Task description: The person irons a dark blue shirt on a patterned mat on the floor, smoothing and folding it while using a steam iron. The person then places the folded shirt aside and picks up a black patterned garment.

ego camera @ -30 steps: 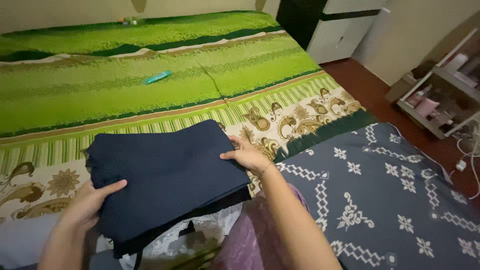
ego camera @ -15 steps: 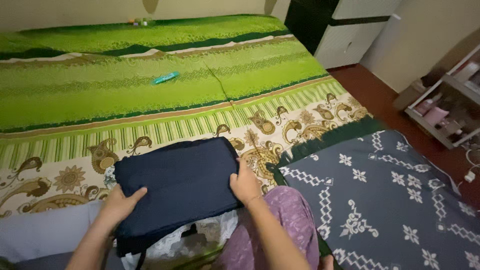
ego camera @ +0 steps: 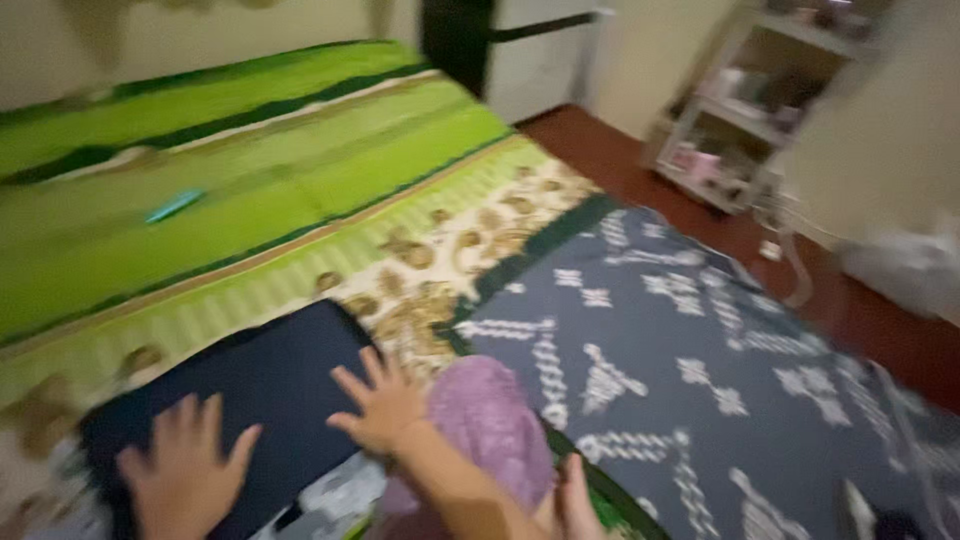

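Hands flat on the folded navy garment: left hand and right hand spread, pressing it on the bed. Folding looks done; only smoothing seems left.

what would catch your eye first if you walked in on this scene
Two bare hands pressing flat, fingers spread, on a folded dark navy cloth at the lower left: the left hand near its front edge, the right hand at its right edge. Behind lies a bright green striped bedspread, and to the right a dark blue patterned sheet.
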